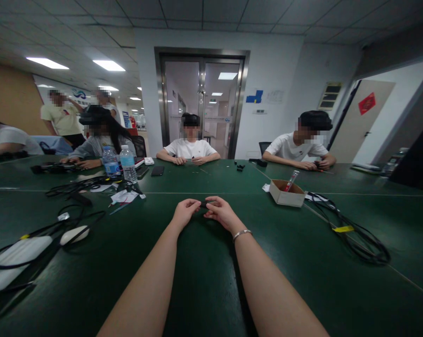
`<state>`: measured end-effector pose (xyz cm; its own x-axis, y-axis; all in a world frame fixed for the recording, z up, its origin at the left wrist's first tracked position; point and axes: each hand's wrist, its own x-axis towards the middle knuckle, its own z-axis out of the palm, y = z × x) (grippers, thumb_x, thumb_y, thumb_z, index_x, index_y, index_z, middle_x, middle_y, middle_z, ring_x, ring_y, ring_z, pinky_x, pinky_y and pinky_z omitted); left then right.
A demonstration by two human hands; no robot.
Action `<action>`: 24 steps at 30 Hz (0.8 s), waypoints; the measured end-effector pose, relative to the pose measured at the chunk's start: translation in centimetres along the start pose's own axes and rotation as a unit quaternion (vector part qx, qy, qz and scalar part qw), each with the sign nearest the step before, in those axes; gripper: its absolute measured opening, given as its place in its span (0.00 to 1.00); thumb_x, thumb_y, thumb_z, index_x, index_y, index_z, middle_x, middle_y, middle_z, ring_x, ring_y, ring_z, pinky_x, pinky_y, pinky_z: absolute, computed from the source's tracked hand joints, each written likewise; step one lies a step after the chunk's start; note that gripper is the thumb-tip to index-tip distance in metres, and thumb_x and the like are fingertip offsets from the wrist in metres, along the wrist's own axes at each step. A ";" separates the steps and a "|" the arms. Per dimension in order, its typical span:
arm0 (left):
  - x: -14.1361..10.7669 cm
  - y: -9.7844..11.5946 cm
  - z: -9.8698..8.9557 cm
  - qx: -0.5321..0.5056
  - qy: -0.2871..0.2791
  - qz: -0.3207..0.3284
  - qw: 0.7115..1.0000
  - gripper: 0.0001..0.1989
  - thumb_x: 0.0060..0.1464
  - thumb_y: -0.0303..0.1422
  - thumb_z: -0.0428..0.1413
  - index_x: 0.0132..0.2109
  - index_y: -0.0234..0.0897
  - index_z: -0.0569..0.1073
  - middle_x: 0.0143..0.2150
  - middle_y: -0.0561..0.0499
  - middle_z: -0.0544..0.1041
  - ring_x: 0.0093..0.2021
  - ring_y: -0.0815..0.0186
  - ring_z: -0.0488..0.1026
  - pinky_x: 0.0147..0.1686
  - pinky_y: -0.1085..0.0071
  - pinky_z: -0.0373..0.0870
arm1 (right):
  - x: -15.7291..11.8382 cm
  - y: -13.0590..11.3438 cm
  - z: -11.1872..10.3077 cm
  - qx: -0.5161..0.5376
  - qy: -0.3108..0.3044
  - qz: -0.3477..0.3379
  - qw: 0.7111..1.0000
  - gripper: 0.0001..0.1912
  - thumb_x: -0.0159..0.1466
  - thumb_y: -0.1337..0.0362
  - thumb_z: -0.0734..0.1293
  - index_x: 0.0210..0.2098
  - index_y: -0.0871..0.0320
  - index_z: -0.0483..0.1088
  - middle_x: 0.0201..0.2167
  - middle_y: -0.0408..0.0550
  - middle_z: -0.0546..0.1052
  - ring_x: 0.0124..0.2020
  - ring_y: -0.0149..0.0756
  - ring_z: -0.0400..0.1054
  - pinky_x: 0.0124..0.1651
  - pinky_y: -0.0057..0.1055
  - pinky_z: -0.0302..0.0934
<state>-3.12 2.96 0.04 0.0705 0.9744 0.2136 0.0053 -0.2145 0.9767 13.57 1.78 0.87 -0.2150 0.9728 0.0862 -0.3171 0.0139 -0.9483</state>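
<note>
A small dark object (204, 204) is pinched between my two hands, just above the green table (204, 262). My left hand (185, 213) grips its left end with thumb and fingertips. On its other side, my right hand (222, 213) closes thumb and index finger around it, and a bracelet sits on that wrist. The fingers partly cover the object, so its exact shape cannot be made out.
An open box (287, 194) with a clear-and-red tube stands right of my hands, beside coiled black cables (359, 238). Two bottles (128, 164), papers, more cables and a white mouse (75, 235) lie to the left. Several people sit across the table.
</note>
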 end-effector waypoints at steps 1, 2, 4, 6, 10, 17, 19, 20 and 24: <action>0.0 -0.1 0.0 0.003 0.000 -0.001 1.000 0.22 0.40 0.46 0.63 0.35 0.31 0.75 0.29 0.47 0.75 0.30 0.66 0.70 0.34 0.69 0.67 | 0.0 0.0 -0.1 0.003 -0.006 0.004 1.000 0.16 0.54 0.73 0.72 0.41 0.60 0.68 0.29 0.43 0.73 0.23 0.29 0.72 0.30 0.27 0.72; 0.1 -0.1 0.0 0.006 -0.002 -0.001 1.000 0.22 0.41 0.46 0.62 0.35 0.31 0.75 0.29 0.47 0.75 0.30 0.66 0.70 0.34 0.69 0.67 | 0.0 0.1 -0.2 0.005 -0.010 0.010 1.000 0.16 0.53 0.74 0.72 0.41 0.60 0.69 0.31 0.44 0.73 0.24 0.30 0.73 0.30 0.26 0.71; 0.2 -0.3 -0.1 0.013 -0.008 0.000 1.000 0.22 0.42 0.47 0.62 0.35 0.31 0.75 0.29 0.47 0.75 0.30 0.66 0.70 0.33 0.69 0.66 | 0.0 0.2 -0.4 0.010 -0.009 0.017 1.000 0.17 0.53 0.76 0.71 0.41 0.61 0.69 0.33 0.45 0.72 0.26 0.31 0.73 0.31 0.25 0.71; 0.3 -0.5 -0.1 0.020 -0.012 0.000 1.000 0.21 0.43 0.47 0.61 0.35 0.30 0.75 0.28 0.47 0.75 0.29 0.66 0.70 0.33 0.69 0.66 | 0.1 0.3 -0.4 0.012 -0.007 0.021 1.000 0.16 0.53 0.76 0.71 0.40 0.61 0.69 0.35 0.46 0.72 0.26 0.31 0.74 0.32 0.26 0.71; 0.3 -0.5 -0.1 0.039 -0.014 0.002 0.999 0.22 0.43 0.48 0.60 0.34 0.31 0.74 0.28 0.47 0.75 0.29 0.66 0.70 0.32 0.69 0.65 | 0.2 0.5 -0.5 0.016 -0.004 0.018 1.000 0.16 0.52 0.77 0.72 0.40 0.61 0.70 0.35 0.47 0.72 0.28 0.32 0.73 0.34 0.28 0.72; -0.1 0.0 0.0 0.082 -0.011 0.009 0.997 0.22 0.46 0.51 0.57 0.30 0.32 0.72 0.26 0.49 0.73 0.27 0.67 0.68 0.30 0.71 0.63 | 0.0 0.2 -0.3 0.019 0.008 0.024 0.999 0.14 0.53 0.75 0.72 0.38 0.63 0.71 0.33 0.47 0.74 0.25 0.31 0.73 0.31 0.26 0.71; -0.1 0.0 0.0 0.096 -0.007 0.013 0.995 0.23 0.47 0.52 0.55 0.29 0.32 0.72 0.25 0.50 0.72 0.26 0.67 0.68 0.29 0.71 0.62 | 0.0 0.1 -0.1 0.017 0.017 0.025 0.999 0.11 0.54 0.74 0.72 0.37 0.63 0.71 0.31 0.47 0.75 0.22 0.29 0.71 0.30 0.26 0.71; -0.1 0.0 0.0 0.104 -0.006 0.013 0.994 0.23 0.47 0.52 0.55 0.29 0.33 0.72 0.25 0.50 0.72 0.26 0.67 0.68 0.28 0.71 0.62 | 0.0 0.0 -0.1 0.018 0.023 0.026 0.999 0.10 0.55 0.73 0.72 0.37 0.63 0.70 0.31 0.47 0.75 0.21 0.28 0.70 0.30 0.26 0.71; -0.3 0.1 0.3 0.140 -0.006 0.018 0.990 0.23 0.49 0.52 0.53 0.28 0.34 0.71 0.23 0.51 0.71 0.25 0.67 0.67 0.28 0.71 0.61 | 0.0 0.0 0.1 0.021 0.031 0.030 0.999 0.09 0.57 0.69 0.72 0.34 0.64 0.70 0.25 0.46 0.75 0.19 0.26 0.68 0.30 0.27 0.72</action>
<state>-2.88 2.66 0.06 0.0867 0.9653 0.2462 0.2782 -0.2607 0.9245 13.49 1.75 0.91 -0.1765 0.9842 0.0099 -0.3442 -0.0523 -0.9375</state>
